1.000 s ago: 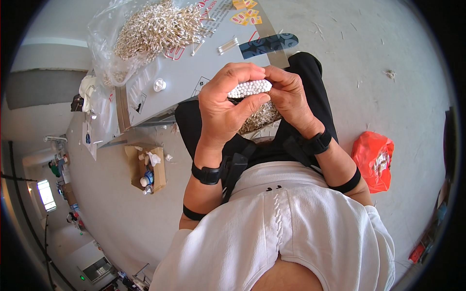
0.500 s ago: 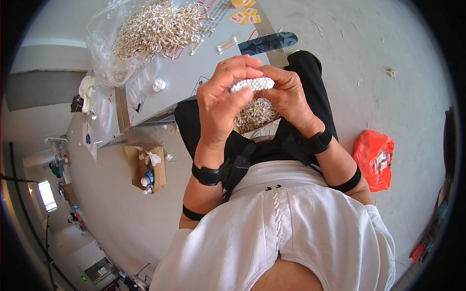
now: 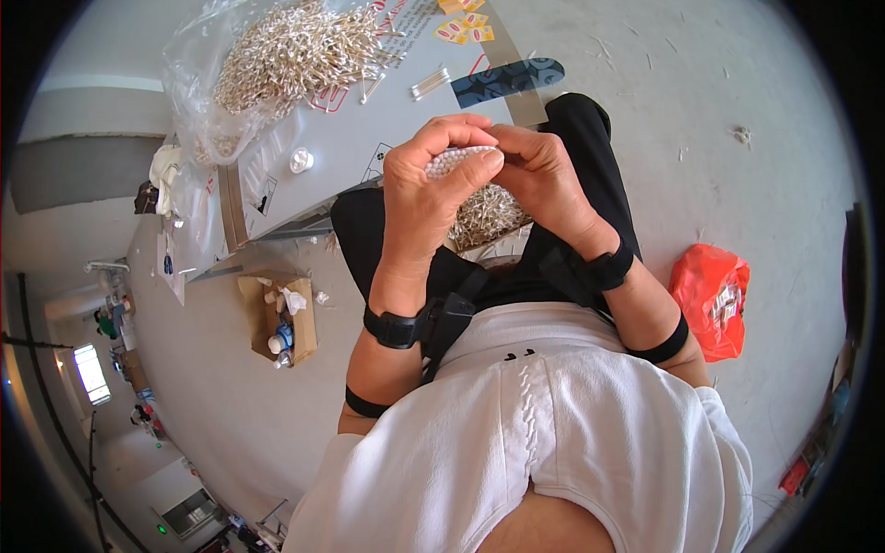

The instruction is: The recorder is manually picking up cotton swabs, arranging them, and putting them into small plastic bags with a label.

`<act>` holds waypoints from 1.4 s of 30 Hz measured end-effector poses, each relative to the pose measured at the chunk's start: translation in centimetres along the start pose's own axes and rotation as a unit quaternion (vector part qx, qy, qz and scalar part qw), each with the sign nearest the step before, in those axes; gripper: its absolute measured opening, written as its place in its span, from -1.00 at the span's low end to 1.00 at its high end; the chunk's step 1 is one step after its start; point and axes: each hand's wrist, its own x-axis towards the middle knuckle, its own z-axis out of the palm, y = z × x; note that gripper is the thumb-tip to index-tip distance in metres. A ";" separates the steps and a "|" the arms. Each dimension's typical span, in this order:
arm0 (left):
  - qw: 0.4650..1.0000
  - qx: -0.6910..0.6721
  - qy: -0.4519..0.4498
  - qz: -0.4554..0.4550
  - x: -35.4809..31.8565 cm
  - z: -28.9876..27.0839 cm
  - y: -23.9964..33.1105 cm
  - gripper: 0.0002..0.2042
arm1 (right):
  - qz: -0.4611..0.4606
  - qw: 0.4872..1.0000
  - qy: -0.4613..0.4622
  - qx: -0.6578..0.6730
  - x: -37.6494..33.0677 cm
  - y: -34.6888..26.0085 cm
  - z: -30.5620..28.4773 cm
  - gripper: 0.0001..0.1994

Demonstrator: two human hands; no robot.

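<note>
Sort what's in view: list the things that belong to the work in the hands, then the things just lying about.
In the work:
- left hand and right hand, both gripping one bundle of cotton swabs
- loose swabs on the lap
- big swab heap in the clear plastic bag

Lying about:
- orange bag on the floor
- cardboard box
- small white cap

The person wears a loose white short-sleeved shirt (image 3: 553,442) with a raised cable-like seam running down its front, over black trousers (image 3: 590,157). A chunky black wristband with a boxy module (image 3: 398,327) wraps the left wrist and a similar black strap (image 3: 604,269) wraps the right wrist. Higher up, a thin black elastic band (image 3: 367,404) circles the left forearm and another (image 3: 662,347) circles the right forearm.
</note>
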 end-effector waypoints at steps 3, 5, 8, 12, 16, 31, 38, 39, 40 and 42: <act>0.998 0.055 -0.020 0.024 0.1 0.0 -0.2 -0.76 | -0.071 0.993 0.006 -0.092 -0.2 0.2 0.0 -0.78; 0.999 0.031 -0.017 0.042 -0.2 0.5 0.2 -0.71 | -0.045 0.999 0.008 -0.024 0.0 0.4 -0.1 -0.79; 0.994 0.041 -0.033 0.096 -0.3 0.1 0.1 -0.61 | -0.018 0.999 0.000 0.043 0.1 0.8 -0.7 -0.80; 0.987 0.104 -0.020 0.125 -0.2 -0.7 0.4 -0.67 | -0.023 0.996 -0.013 0.080 0.0 0.2 -0.6 -0.82; 0.990 0.091 0.001 0.109 -0.3 -0.8 0.3 -0.71 | -0.009 0.997 -0.030 0.065 0.0 0.0 -0.8 -0.84; 0.995 -0.054 0.078 0.020 -0.2 -1.0 -1.2 -0.80 | 0.093 0.989 -0.061 0.099 0.0 0.2 -0.8 -0.77; 0.990 -0.108 0.089 0.009 0.0 -1.3 -2.1 -0.81 | 0.099 0.989 -0.059 0.095 -0.1 0.4 -0.7 -0.77; 0.990 -0.112 0.088 0.004 0.0 -1.4 -2.3 -0.80 | 0.098 0.988 -0.055 0.104 -0.1 0.6 -0.6 -0.77; 0.990 -0.115 0.087 -0.001 0.0 -1.5 -2.4 -0.80 | 0.096 0.988 -0.051 0.112 -0.1 0.6 -0.5 -0.78; 0.988 -0.124 0.097 -0.006 0.1 -1.6 -2.4 -0.79 | 0.105 0.986 -0.055 0.114 -0.1 0.3 -0.4 -0.78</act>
